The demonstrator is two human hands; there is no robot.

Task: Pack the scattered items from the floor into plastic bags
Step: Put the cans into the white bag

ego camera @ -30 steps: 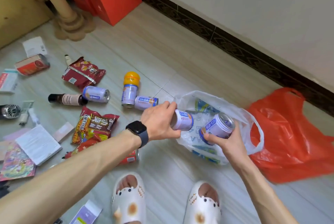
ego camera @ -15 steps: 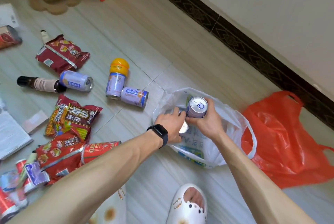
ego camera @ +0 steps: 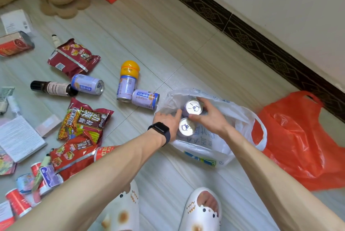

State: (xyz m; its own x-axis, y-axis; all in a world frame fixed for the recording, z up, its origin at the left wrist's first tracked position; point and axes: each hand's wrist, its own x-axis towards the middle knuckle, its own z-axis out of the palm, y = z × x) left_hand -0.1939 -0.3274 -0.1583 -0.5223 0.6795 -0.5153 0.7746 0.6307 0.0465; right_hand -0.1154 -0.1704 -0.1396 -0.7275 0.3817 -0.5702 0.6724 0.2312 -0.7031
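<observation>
In the head view, a white printed plastic bag (ego camera: 209, 148) is seen lying open on the pale tiled floor (ego camera: 149, 34), just right of frame centre. Two pale purple drink cans are stood upright inside it, silver tops up: the farther can (ego camera: 194, 107) at 12 o'clock of the nearer can (ego camera: 186, 126), the two touching or nearly so. The right hand (ego camera: 212, 117) is laid against the farther can, its fingers (ego camera: 202, 102) curled loosely round the rim, thumb between the cans. The left hand (ego camera: 169, 121), with a black watch at the wrist, is pressed to the nearer can's side, fingers (ego camera: 177, 114) part-curled; whether a firm grip is kept cannot be told. A crumpled orange plastic bag (ego camera: 302, 137) is lying at 3 o'clock of the white one, touching it. At 10 o'clock, a purple can on its side (ego camera: 145, 99) is seen against an upright yellow-capped can (ego camera: 127, 81). Farther toward 9 o'clock lie another purple can (ego camera: 87, 84), a dark brown bottle (ego camera: 53, 88) and red snack packets (ego camera: 84, 124).
</observation>
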